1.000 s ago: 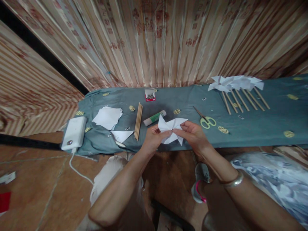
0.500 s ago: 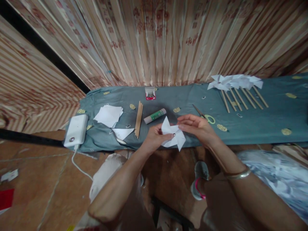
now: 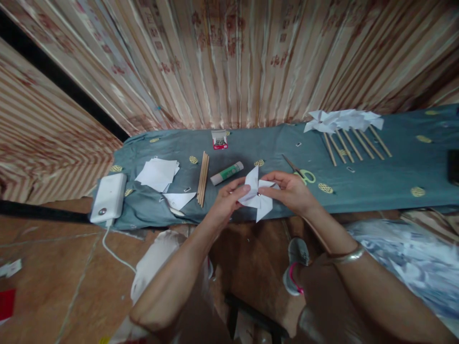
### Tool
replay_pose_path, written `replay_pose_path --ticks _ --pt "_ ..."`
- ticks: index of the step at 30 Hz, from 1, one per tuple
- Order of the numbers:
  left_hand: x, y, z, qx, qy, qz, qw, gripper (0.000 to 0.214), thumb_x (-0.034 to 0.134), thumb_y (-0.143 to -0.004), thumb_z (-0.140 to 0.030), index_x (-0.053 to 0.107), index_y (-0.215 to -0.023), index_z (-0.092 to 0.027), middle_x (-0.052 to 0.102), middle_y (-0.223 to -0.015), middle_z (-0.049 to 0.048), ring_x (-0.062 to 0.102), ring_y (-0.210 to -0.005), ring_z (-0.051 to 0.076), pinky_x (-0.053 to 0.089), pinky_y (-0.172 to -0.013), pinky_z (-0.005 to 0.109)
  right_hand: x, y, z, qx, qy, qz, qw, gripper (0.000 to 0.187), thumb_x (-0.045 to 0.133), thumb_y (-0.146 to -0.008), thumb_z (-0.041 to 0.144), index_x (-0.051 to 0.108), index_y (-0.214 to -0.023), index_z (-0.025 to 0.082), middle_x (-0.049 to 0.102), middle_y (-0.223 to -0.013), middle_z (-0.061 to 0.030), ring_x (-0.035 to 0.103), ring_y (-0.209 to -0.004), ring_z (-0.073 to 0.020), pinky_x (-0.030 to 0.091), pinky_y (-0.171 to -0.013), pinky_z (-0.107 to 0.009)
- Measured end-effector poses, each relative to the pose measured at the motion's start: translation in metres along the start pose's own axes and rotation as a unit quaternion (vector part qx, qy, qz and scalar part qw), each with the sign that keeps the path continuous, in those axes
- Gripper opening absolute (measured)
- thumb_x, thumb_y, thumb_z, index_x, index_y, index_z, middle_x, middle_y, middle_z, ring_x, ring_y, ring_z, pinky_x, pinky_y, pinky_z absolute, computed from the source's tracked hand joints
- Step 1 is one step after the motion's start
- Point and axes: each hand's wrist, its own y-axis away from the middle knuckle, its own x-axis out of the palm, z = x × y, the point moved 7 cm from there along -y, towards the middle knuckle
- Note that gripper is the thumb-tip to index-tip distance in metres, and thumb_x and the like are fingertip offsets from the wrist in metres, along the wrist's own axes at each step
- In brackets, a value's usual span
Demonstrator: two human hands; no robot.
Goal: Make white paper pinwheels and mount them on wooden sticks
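Note:
A white paper pinwheel with a small dark pin at its centre is held in front of the cloth's near edge. My left hand pinches its left side, thumb on top. On the right side my right hand grips a blade, its thumb close to the pin. Just behind the left hand lies a green and white glue stick. Scissors with pale green handles rest behind the right hand. A few thin wooden sticks lie together left of the glue stick.
Finished pinwheels on sticks lie in a row at the back right. A small red box of pins stands open at the back. Paper squares, a folded paper piece and a white power bank with a cable are at left.
The pinwheel has turned slightly in my hands. My right hand has closed on its right blade, thumb now near the pin. The whole view has shifted a little.

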Motion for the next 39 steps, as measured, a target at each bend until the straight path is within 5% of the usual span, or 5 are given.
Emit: replay_pose_path --ticks 6,14,27,39 --pt "0.005 0.001 0.003 0.035 0.047 -0.022 0.998 0.068 0.090 -0.046 -0.028 0.067 -0.108 -0.016 0.073 -0.088 0.0037 0.066 -0.076 0.015 0.051 -0.077 0.029 -0.001 0.000 -0.005 0.001 -0.092 -0.082 0.992 0.040 0.086 -0.049 0.041 0.065 -0.075 0.020 0.070 -0.068 0.0023 0.059 -0.056 -0.0121 0.049 -0.057 -0.027" --pt "-0.001 -0.005 0.007 0.068 0.031 -0.088 0.993 0.059 0.090 -0.048 -0.026 0.070 -0.102 -0.016 0.073 -0.080 -0.0004 0.064 -0.070 0.013 0.049 -0.075 0.027 0.006 0.003 -0.007 0.011 -0.118 -0.102 0.988 0.043 0.089 -0.043 0.040 0.065 -0.073 0.020 0.071 -0.066 0.0029 0.058 -0.054 -0.0108 0.048 -0.056 -0.025" --pt "-0.006 -0.010 0.010 0.066 0.059 -0.103 0.991 0.055 0.089 -0.046 -0.023 0.068 -0.096 -0.014 0.073 -0.076 0.0002 0.062 -0.063 0.011 0.049 -0.069 0.026 0.008 0.005 -0.015 0.021 -0.123 -0.103 0.987 0.045 0.088 -0.048 0.037 0.059 -0.078 0.020 0.072 -0.070 0.0019 0.062 -0.056 -0.0130 0.050 -0.057 -0.027" --pt "-0.009 -0.004 0.002 0.068 0.009 -0.093 0.993 0.055 0.090 -0.043 -0.026 0.070 -0.094 -0.015 0.072 -0.075 -0.0002 0.061 -0.063 0.012 0.048 -0.065 0.025 0.015 0.008 -0.014 0.066 -0.065 -0.012 0.996 0.035 0.084 -0.055 0.044 0.071 -0.074 0.017 0.072 -0.069 0.0004 0.062 -0.064 -0.0140 0.050 -0.067 -0.029"
